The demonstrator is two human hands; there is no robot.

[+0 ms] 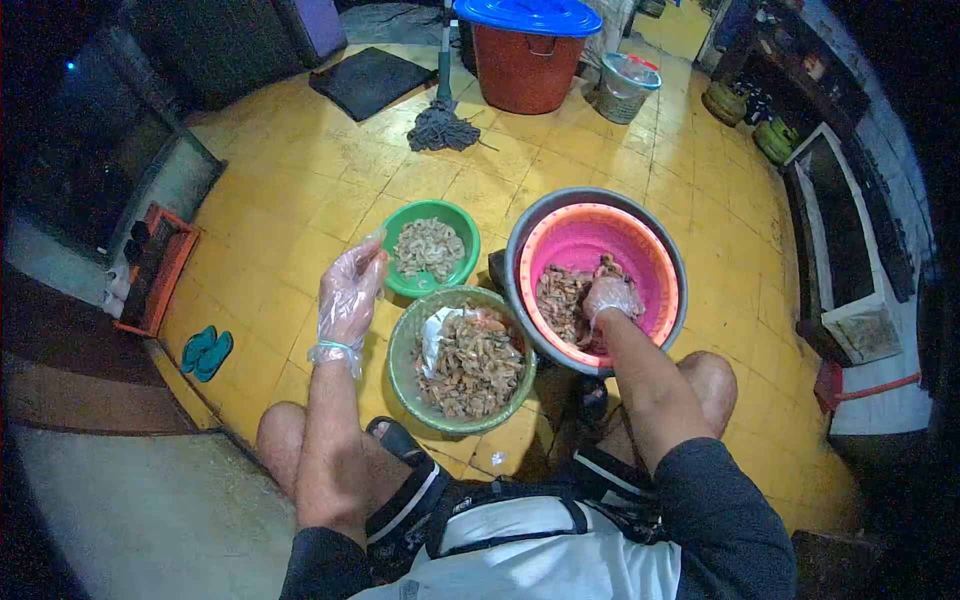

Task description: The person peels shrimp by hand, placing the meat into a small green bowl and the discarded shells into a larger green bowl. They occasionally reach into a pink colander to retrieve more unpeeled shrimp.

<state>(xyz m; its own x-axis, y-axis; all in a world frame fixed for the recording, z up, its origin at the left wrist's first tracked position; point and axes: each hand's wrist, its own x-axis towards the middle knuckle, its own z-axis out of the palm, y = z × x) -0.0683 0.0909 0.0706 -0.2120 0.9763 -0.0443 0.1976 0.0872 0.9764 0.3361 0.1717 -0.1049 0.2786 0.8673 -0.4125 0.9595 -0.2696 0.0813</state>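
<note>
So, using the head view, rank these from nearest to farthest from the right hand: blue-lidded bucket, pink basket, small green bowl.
1. Pink basket: nearest; the right hand reaches down inside it.
2. Small green bowl: off to the hand's left, beyond the basket's rim.
3. Blue-lidded bucket: farthest, well ahead on the floor.

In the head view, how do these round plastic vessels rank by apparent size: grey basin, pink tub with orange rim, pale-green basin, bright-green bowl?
1. Grey basin
2. Pink tub and pale-green basin: they look nearly alike, so I leave them unranked.
3. Bright-green bowl
</note>
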